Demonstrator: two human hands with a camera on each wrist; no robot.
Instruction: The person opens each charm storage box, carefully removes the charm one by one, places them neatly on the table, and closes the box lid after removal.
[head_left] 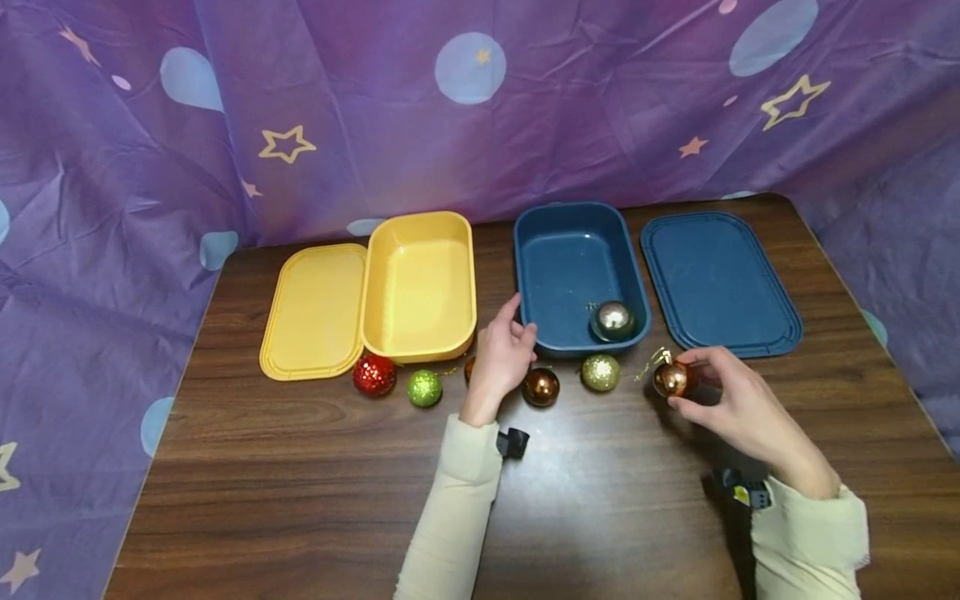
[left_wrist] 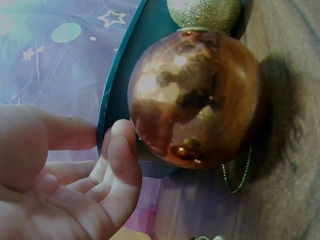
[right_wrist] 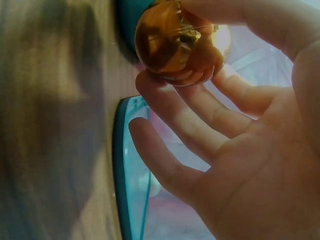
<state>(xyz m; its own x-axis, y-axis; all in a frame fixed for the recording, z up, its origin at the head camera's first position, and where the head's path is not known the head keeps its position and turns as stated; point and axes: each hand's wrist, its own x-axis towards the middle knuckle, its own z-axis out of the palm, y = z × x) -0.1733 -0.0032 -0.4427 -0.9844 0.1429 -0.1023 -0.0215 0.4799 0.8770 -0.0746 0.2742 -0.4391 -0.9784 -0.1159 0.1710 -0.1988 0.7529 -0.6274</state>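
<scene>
My right hand [head_left: 731, 400] pinches a shiny copper-brown bauble [head_left: 670, 379] between thumb and fingers, its gold cord hanging to the left. At the near left corner of the blue container [head_left: 527, 250], my left hand [head_left: 506, 354] touches the rim with relaxed, partly bent fingers. Inside that container sits a silvery bauble [head_left: 613, 320]. Just right of the left hand, a dark brown bauble [head_left: 542, 387] is on the table; it looms large in the left wrist view. A pale gold glitter bauble [head_left: 601, 372] lies in front of the container. Another brown bauble [head_left: 469, 369] is mostly hidden behind the left hand.
A yellow container [head_left: 474, 283] stands left of the blue one, with a yellow lid [head_left: 315, 312] beside it. The blue lid [head_left: 720, 279] lies at right. Red [head_left: 374, 375] and green [head_left: 424, 388] glitter baubles sit in front. A purple curtain [head_left: 375, 100] hangs behind the wooden table [head_left: 285, 483].
</scene>
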